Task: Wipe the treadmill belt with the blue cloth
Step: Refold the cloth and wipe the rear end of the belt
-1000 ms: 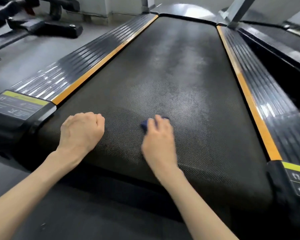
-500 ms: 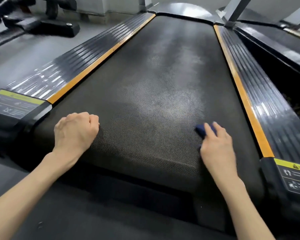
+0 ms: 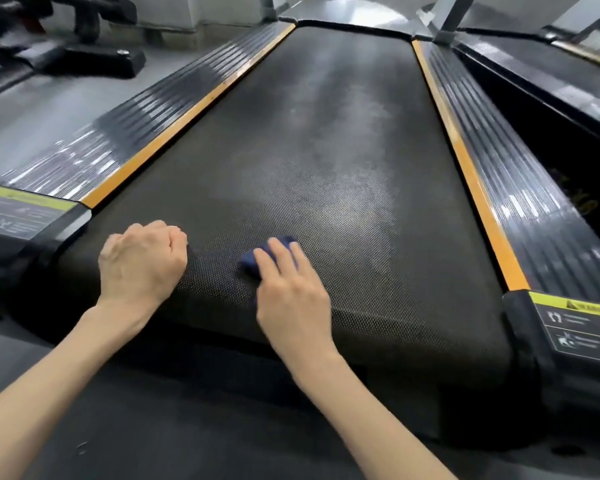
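Forearms are seen entering from 6 o'clock, over dark floor [image 3: 153, 427]. At the near end of the treadmill belt [image 3: 326, 150], the left hand [image 3: 142, 261] is found at 8 o'clock. Its fingers are curled into a loose fist with nothing held, and it rests on the belt's rounded edge. The right hand [image 3: 288, 292] is set near it at 6 o'clock, fingers nearly straight and laid over the blue cloth [image 3: 252, 263]. The cloth is bunched and pressed against the belt, and only its left and far edges are exposed. Whether the thumb is tucked under the cloth cannot be told.

Wiping is judged to be under way but at an early stage, since contact is confined to the near strip of the belt. Toward 12 o'clock, a broad pale haze is noted along the belt's middle; whether it is dust, moisture or reflected light cannot be established. The middle and far stretches are judged to be left for wiping. Warning labels [image 3: 18, 213] are noted at 9 and 4 o'clock. Orange-edged side rails [image 3: 520, 188] are seen flanking the belt up to the far motor cover [image 3: 371, 15].
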Motion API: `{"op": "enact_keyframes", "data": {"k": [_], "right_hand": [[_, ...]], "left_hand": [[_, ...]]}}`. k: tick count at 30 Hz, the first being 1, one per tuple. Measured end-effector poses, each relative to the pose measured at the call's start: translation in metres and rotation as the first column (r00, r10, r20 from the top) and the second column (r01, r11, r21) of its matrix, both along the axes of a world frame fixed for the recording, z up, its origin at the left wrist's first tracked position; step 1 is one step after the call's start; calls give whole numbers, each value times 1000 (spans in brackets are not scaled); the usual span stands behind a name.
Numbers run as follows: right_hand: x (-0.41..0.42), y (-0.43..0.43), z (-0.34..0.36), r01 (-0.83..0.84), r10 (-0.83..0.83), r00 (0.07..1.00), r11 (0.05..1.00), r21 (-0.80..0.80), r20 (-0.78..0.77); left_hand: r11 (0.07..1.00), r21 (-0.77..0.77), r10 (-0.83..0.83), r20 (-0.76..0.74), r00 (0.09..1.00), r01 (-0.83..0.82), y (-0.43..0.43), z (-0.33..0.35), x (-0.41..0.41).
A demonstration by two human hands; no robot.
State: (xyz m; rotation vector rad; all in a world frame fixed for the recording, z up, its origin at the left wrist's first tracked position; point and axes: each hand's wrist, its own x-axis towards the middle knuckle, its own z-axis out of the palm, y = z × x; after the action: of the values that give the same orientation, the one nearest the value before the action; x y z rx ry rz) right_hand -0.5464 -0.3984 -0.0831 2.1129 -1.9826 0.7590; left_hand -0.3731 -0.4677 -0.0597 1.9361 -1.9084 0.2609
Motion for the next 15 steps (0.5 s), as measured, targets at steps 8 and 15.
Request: {"op": "enact_keyframes", "data": {"k": [8, 15], "right_hand": [[-124, 48, 5, 440, -437, 894, 898, -6, 97], [-12, -2, 3, -34, 36, 999, 998, -58, 32]], "left_hand": [[996, 53, 74, -144, 987, -67, -4, 7, -6], [999, -38, -26, 23, 999, 26, 9, 17, -21]]}}
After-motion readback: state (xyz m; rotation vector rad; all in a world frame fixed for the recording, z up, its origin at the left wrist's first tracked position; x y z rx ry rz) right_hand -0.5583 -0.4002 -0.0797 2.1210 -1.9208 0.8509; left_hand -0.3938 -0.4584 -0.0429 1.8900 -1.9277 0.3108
